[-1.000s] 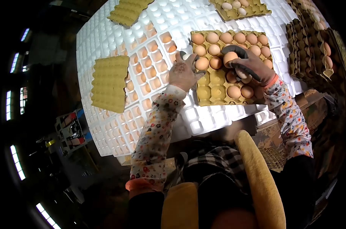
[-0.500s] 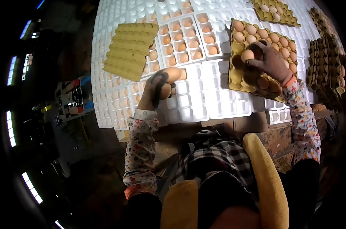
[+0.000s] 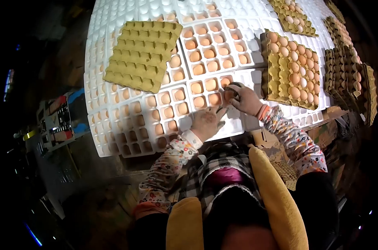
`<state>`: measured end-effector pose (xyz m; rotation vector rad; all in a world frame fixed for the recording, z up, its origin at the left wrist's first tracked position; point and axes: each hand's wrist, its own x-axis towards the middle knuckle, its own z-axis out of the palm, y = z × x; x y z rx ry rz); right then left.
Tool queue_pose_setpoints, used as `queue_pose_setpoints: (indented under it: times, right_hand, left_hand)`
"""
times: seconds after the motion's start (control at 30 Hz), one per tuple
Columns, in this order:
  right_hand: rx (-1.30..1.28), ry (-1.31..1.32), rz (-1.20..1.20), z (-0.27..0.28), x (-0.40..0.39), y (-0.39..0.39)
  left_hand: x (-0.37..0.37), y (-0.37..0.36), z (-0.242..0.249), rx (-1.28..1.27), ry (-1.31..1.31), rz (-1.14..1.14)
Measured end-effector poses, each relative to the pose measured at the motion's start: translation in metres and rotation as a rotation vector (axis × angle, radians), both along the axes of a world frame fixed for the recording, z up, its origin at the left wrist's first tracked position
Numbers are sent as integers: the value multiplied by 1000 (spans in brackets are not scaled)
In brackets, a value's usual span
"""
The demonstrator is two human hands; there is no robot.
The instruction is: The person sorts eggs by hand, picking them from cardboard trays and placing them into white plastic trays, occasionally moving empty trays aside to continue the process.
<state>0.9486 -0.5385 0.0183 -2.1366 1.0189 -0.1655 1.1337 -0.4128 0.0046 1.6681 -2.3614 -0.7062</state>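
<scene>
Both gloved hands are over a white foam tray (image 3: 235, 126) whose square cells are partly filled with brown eggs (image 3: 199, 101). My right hand (image 3: 246, 102) has its fingers closed on an egg (image 3: 229, 95) at a cell right of the filled ones. Close beside it, my left hand (image 3: 207, 123) reaches down over the near cells with its fingers bent. Whatever lies under the left fingers is hidden. To the right, a yellow pulp egg tray (image 3: 275, 77) has bare cups on its left side and rows of eggs on its right.
An upside-down pulp tray (image 3: 141, 54) lies across filled foam cells at the left. Another pulp tray with eggs (image 3: 295, 20) sits at the back right. Stacked egg trays (image 3: 343, 75) stand at the far right. Cardboard (image 3: 268, 137) shows below the near edge.
My left hand, earlier carrying two eggs, has moved right over the foam tray. My right hand has left the pulp tray and come left with an egg. More foam cells hold eggs.
</scene>
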Motion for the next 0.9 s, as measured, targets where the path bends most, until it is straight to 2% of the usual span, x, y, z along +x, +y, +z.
queue_pose_setpoints:
  times: [0.03, 0.07, 0.13, 0.17, 0.2, 0.27, 0.37, 0.4, 0.47, 0.53, 0.6, 0.67, 0.7, 0.73, 0.77, 0.8, 0.87, 0.9]
  right_hand:
    - [84, -154, -138, -16, -3, 18]
    - [32, -166, -188, -31, -1, 37]
    - [-391, -42, -48, -45, -4, 60]
    - [-325, -40, -84, -50, -9, 68]
    - [-224, -176, -189, -45, -11, 73]
    - [-120, -266, -337, -31, -22, 80]
    - [-54, -310, -392, -4, -60, 78]
    - [-14, -355, -398, 9, -75, 76]
    - [34, -363, -367, 37, -102, 74]
    - [86, -363, -360, 44, -132, 76]
    - [2, -317, -242, 54, -166, 67]
    - [-176, -244, -233, 65, -208, 47]
    - [-211, -323, -336, 67, -226, 33]
    - [-196, -347, -496, 63, -245, 17]
    - [-151, -392, -622, 63, -263, 2]
    - [-191, -254, -638, 61, -277, -13]
    - [-424, 45, -302, 54, -284, -37]
    - [-504, 180, -135, 47, -284, -43]
  left_hand:
    - [-2, 10, -21, -66, -46, 15]
    - [-4, 16, -35, -128, -91, 26]
    - [-8, 12, -20, -19, 42, 187]
    - [-7, 12, -21, -84, 159, 247]
    - [-4, 14, -22, -141, 271, 308]
    - [-1, 18, -27, -286, 282, 387]
    - [-6, 25, -47, -238, 120, 422]
    - [-18, 19, -36, -347, 66, 441]
    - [-38, -7, -26, -370, 71, 442]
    - [-59, -48, -14, -383, -88, 451]
    - [-76, -70, -23, -172, -405, 494]
    - [-88, -84, -12, 55, -506, 516]
    - [-95, -86, -20, -91, -454, 562]
    - [-111, -93, 0, -277, -282, 543]
    - [-134, -105, 19, -349, -88, 458]
    - [-167, -110, 44, -398, 106, 384]
    - [-224, -130, 57, -368, 175, 57]
    - [-246, -135, 48, -364, 59, -34]
